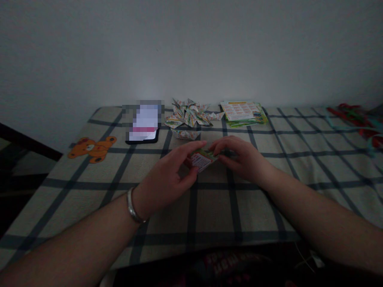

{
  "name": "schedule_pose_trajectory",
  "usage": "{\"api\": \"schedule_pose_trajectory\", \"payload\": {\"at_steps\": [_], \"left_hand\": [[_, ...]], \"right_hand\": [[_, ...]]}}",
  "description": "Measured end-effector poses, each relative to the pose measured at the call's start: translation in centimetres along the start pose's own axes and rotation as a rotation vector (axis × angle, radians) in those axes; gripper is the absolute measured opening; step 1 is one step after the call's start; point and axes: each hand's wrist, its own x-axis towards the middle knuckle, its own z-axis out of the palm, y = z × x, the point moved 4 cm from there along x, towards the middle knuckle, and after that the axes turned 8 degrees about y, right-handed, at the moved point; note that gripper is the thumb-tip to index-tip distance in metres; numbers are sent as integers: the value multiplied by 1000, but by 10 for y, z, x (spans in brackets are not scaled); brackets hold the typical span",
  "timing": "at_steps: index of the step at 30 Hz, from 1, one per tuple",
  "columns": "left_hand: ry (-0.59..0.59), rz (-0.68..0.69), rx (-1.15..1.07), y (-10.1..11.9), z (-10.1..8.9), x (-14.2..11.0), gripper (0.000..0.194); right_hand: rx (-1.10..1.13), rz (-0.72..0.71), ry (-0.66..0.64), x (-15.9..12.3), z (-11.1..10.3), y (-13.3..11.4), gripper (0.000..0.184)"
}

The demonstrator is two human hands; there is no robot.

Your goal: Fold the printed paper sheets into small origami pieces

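Between my hands is a small folded piece of printed paper, white with red and green print. My left hand, with a silver bangle at the wrist, grips its left side between thumb and fingers. At its right edge, my right hand pinches the paper with thumb and fingertips. Just beyond lies a single boat-like folded paper. Behind that sits a pile of pointed folded papers in the same kind of print.
Flat printed leaflets are stacked at the back right of the checked tablecloth. Left of the pile lies a lit phone, its screen blurred out. An orange bear cutout is near the left edge, and red and teal ribbons lie far right.
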Motion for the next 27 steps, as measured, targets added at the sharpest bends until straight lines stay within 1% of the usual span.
{"api": "schedule_pose_trajectory", "payload": {"at_steps": [5, 9, 12, 14, 17, 19, 21, 25, 27], "left_hand": [[51, -38, -10, -3, -5, 1, 35], [19, -67, 18, -3, -9, 4, 18], [19, -94, 58, -4, -10, 6, 12], [16, -110, 82, -5, -10, 6, 11], [27, -143, 109, -10, -9, 7, 10], [33, -176, 126, -14, -8, 6, 11], [22, -205, 114, -17, -6, 6, 19], [-51, -228, 70, -19, -2, 6, 46], [-74, -205, 71, -19, -1, 6, 53]], "right_hand": [[57, 23, 44, -2, -4, -4, 4], [11, 51, 71, -1, -7, -5, 4], [32, 68, 100, -1, -7, -3, 4], [63, 88, 122, -1, -7, -1, 8], [83, 171, 115, -2, -4, 4, 22], [89, 254, 76, -3, 0, 8, 33], [108, 309, 37, -4, 4, 11, 40], [109, 323, 3, -4, 7, 16, 41], [85, 328, -2, -4, 7, 18, 41]]}}
